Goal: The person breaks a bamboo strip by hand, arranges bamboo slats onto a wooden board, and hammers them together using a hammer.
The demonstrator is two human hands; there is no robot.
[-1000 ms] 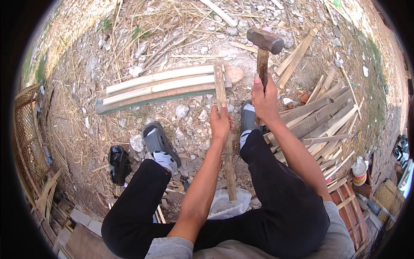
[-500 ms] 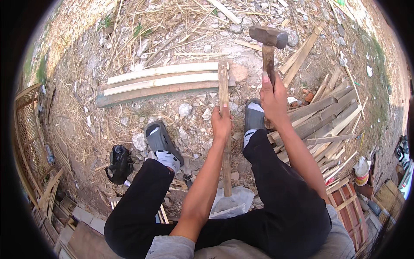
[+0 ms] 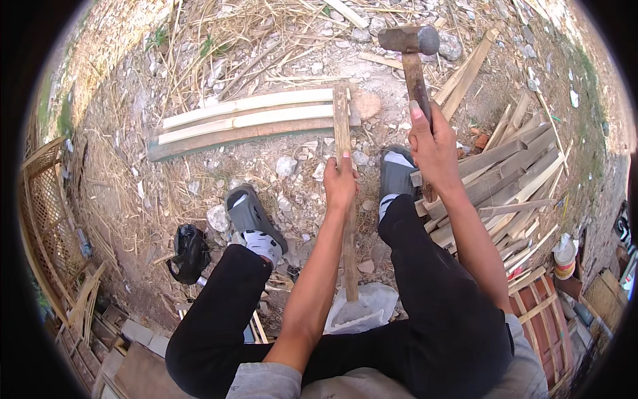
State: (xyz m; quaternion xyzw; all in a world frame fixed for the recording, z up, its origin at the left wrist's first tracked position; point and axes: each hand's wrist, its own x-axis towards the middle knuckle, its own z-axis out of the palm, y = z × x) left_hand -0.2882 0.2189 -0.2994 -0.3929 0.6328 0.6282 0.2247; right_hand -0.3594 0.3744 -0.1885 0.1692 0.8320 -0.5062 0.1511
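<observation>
My left hand [image 3: 341, 186] is closed round the middle of a narrow wooden slat [image 3: 342, 126]. The slat's far end lies over the right ends of two pale wooden strips [image 3: 266, 120]. Beneath these strips is a thick, weathered board [image 3: 193, 149] on the ground. At the right, my right hand [image 3: 435, 149] grips the handle of a hammer [image 3: 411, 41] with a heavy, dark steel head. The head is held beyond my right foot, to the right of the slat's far end and apart from it.
Several loose slats [image 3: 512, 176] are piled to my right. A clear plastic bag [image 3: 372, 312] lies below the slat's near end, and a black plastic bag [image 3: 190, 253] by my left leg. A white bucket [image 3: 565, 258] stands far right. Stones and straw cover the ground.
My right hand has shifted slightly right, and the hammer head has risen a little higher in the view. My left hand keeps its grip on the slat, nearly still.
</observation>
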